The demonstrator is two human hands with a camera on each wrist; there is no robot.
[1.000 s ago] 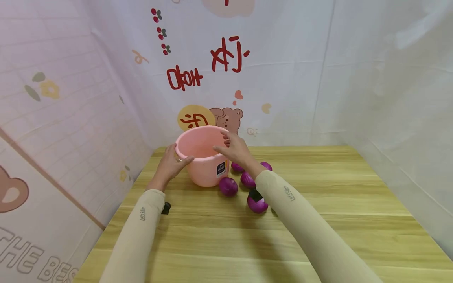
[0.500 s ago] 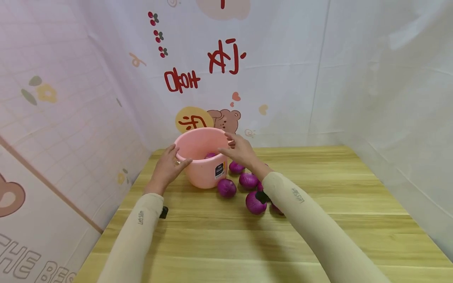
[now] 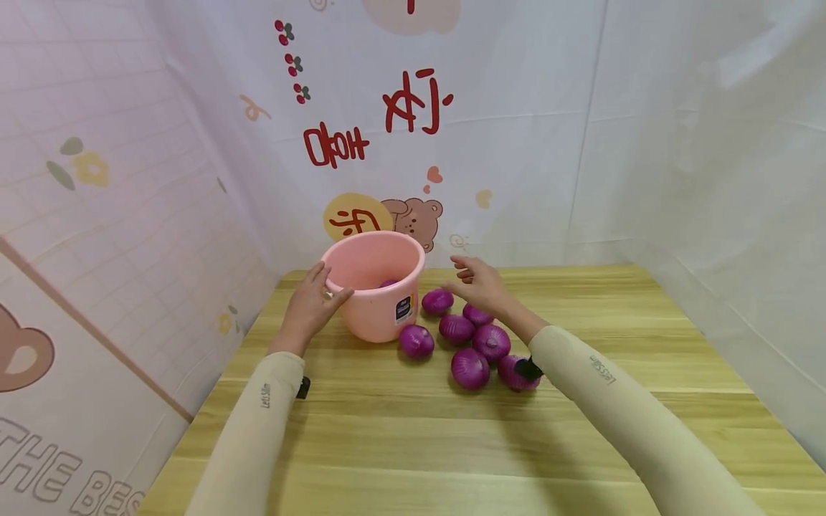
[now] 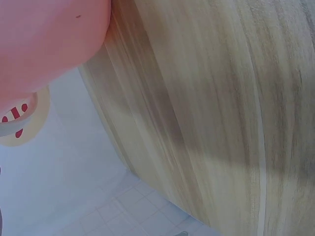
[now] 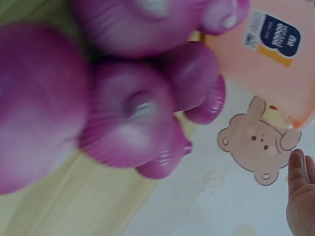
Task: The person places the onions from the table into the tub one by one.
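Visibly, the left hand (image 3: 308,308) rests at the left side of a pink plastic bucket (image 3: 371,315), fingers and thumb spread apart, the fingers at the left rim and the thumb along the front rim. The right hand (image 3: 485,288) is raised to the right of the bucket, apart from it; its fingers are loosely bent, the thumb is held away from them, and they pinch nothing.

The bucket stands upright on the wood-grain surface (image 3: 613,344), with a dark label (image 3: 403,308) on its outer wall. One red onion (image 3: 388,284) shows in part inside it; how many lie there cannot be told.

Seven loose red onions (image 3: 492,342) lie on the surface. One is just beside the bucket's front right; the other six form a group farther right, below and in front of the right hand. A black device (image 3: 529,370) at the right wrist partly covers the nearest right onion in the head view.

Both arms wear cream sleeves (image 3: 248,437). Behind stands a white cloth backdrop (image 3: 529,158) with red characters, cherries and a brown bear (image 3: 418,221).
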